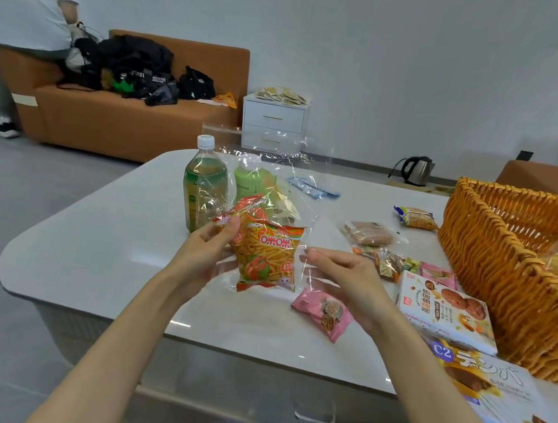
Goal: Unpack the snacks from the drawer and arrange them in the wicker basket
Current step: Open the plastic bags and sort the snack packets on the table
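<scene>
Snack packet (267, 258): orange, inside clear crinkled bag (273, 183).

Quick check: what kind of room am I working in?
Likely a living room or lounge: an orange sofa, a white drawer cabinet beside it, and an electric kettle beyond the low table.

Left hand (210, 243) raised, pinching, right hand (341, 274) beside it, fingers curled, pinching
</scene>
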### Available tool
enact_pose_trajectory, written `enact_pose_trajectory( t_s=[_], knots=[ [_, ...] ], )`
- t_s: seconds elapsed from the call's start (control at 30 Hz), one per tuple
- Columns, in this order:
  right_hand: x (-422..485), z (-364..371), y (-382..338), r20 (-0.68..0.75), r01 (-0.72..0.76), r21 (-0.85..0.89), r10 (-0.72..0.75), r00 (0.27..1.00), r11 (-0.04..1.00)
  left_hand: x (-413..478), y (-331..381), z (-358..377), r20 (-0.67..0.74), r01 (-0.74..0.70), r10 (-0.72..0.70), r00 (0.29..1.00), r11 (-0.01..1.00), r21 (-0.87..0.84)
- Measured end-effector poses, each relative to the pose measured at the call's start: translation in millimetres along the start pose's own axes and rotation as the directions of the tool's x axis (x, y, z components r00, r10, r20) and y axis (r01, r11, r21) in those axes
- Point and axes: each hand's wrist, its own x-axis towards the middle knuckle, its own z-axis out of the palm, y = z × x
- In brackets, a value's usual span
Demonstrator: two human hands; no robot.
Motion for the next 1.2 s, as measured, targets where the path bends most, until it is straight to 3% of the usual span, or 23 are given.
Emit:
enact_pose_trajectory(
  t_s=[0.1, 0.17, 0.3, 0.4, 0.43, 0.57, 0.67, 0.77, 0.83, 0.9, 1.0, 1.07, 1.2],
  knots=[
    [3.8, 3.7, 5.5, -0.016, -0.125, 0.211, 0.132, 0.991, 0.969, -1.3, -2.8, 0.7, -0.028, -0.001, 0.001, 1.0, 1.0, -0.007],
    [5.2, 4.5, 7.2, -0.025, -0.143, 0.239, 0.153, 0.988, 0.961, -1.5, -4.0, 0.1, -0.031, 0.003, -0.003, 1.0, 1.0, -0.018],
    [0.4, 0.7, 1.8, -0.069, -0.063, -0.025, 0.061, 0.996, 0.998, -4.1, 1.3, -1.5, 0.044, -0.007, 0.008, 0.999, 1.0, -0.023],
    [-1.0, -3.0, -0.1, 0.044, -0.05, -0.335, 0.069, 0.997, 0.941, -7.2, 4.9, -4.2, 0.047, -0.034, 0.027, 0.999, 0.988, 0.153],
    [-0.4, -3.4, -0.3, 0.111, -0.039, -0.342, 0.082, 0.99, 0.939, -8.3, 5.6, -6.3, 0.077, -0.037, 0.019, 0.997, 0.972, 0.233],
    [3.1, -1.8, -7.8, 0.199, 0.01, 0.145, -0.039, 0.979, 0.989, -15.8, 9.2, -6.0, 0.273, -0.002, -0.128, 0.954, 0.903, 0.43],
    [0.9, 4.7, -11.0, 0.063, 0.16, 0.088, -0.165, 0.984, 0.983, -16.4, 11.0, 0.6, 0.186, -0.144, 0.061, 0.981, 0.869, 0.474],
    [0.8, 10.7, -10.5, -0.104, 0.263, 0.13, -0.25, 0.963, 0.956, -15.6, 10.0, 0.6, 0.033, -0.264, 0.279, 0.96, 0.856, 0.445],
    [1.5, 15.8, -8.3, -0.142, 0.238, 0.113, -0.221, 0.965, 0.965, -14.7, 7.4, -1.8, -0.074, -0.299, 0.384, 0.92, 0.813, 0.499],
    [3.7, 18.1, -5.6, -0.168, 0.192, 0.089, -0.176, 0.97, 0.977, -11.5, 3.7, -2.6, -0.146, -0.27, 0.38, 0.913, 0.834, 0.482],
    [3.1, 16.8, -2.8, -0.044, 0.103, 0.089, -0.1, 0.994, 0.991, -9.8, 2.1, -0.9, -0.148, -0.206, 0.298, 0.943, 0.871, 0.446],
    [1.4, 16.5, -1.5, 0.088, 0.046, 0.007, -0.046, 0.995, 0.999, -10.0, 1.7, 0.3, -0.124, -0.23, 0.326, 0.937, 0.845, 0.483],
    [-0.1, 25.0, 3.0, 0.112, 0.139, -0.2, -0.119, 0.987, 0.97, -13.9, 0.3, 9.8, -0.072, -0.312, 0.383, 0.921, 0.834, 0.455]
  ],
)
